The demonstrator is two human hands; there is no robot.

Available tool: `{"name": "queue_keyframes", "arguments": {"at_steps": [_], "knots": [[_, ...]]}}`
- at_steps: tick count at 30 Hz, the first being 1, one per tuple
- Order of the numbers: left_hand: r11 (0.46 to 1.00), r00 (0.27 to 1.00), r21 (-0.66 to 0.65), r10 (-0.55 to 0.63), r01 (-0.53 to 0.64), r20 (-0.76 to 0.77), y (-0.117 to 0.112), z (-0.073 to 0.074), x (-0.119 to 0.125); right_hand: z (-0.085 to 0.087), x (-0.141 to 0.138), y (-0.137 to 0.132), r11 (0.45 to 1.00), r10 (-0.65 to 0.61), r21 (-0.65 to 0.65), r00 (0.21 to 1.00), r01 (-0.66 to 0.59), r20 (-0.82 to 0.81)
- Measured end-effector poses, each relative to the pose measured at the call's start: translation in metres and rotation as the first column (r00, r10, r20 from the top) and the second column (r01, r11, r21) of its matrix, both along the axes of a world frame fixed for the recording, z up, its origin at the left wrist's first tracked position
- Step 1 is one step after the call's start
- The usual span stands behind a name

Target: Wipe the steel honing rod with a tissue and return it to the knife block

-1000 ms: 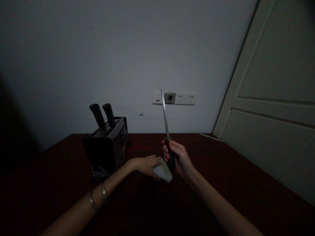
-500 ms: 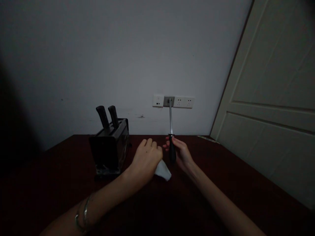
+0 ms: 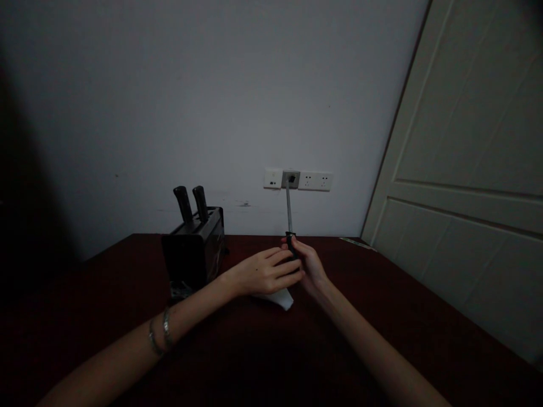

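Note:
A honing steel (image 3: 289,209) with a black handle points up and away towards the wall. My right hand (image 3: 311,268) is closed round its handle from the right, thumb near the guard. From the left, my left hand (image 3: 269,273) lays its fingers across the lower handle, closed against it and hiding most of it. A white cloth (image 3: 280,298) shows below my left hand; whether that palm grips it or it lies on the table cannot be made out. To the left, a black knife block (image 3: 184,260) holds two black-handled knives (image 3: 192,204), handles up.
The dark red tabletop (image 3: 339,316) reaches back to a pale wall with a row of sockets (image 3: 315,181). A thin flat strip (image 3: 358,243) lies at the table's back right edge. A cream panelled door (image 3: 466,226) stands along the right side.
My left hand has moved right and its fingers have come onto the steel's handle. The steel has shifted slightly left. The cloth's tip is nearly where it was.

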State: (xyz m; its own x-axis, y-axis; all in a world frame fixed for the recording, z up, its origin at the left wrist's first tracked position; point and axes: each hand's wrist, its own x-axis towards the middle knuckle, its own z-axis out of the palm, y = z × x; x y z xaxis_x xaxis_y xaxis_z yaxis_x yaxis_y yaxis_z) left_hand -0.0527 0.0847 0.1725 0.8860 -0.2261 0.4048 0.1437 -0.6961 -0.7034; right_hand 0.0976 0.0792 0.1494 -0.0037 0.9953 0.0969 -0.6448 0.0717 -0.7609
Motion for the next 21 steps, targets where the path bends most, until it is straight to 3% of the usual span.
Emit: {"name": "queue_keyframes", "arguments": {"at_steps": [8, 14, 18, 21], "knots": [[0.987, 0.989, 0.059, -0.149, 0.148, 0.006, 0.001, 0.000, 0.002, 0.005, -0.002, -0.005, 0.993, 0.098, -0.050, 0.991, -0.103, -0.092], [0.962, 0.960, 0.005, -0.272, 0.272, 0.065, -0.005, 0.016, -0.002, 0.024, -0.004, -0.023, 0.957, 0.202, -0.179, 0.968, -0.226, -0.147], [0.964, 0.959, -0.050, -0.254, 0.262, 0.129, -0.007, 0.027, -0.001, 0.033, -0.006, -0.029, 0.950, 0.226, -0.171, 0.955, -0.259, -0.192], [0.947, 0.947, -0.132, -0.266, 0.292, 0.181, -0.005, 0.036, 0.001, 0.036, -0.006, -0.027, 0.966, 0.223, -0.087, 0.953, -0.245, -0.205]]}}
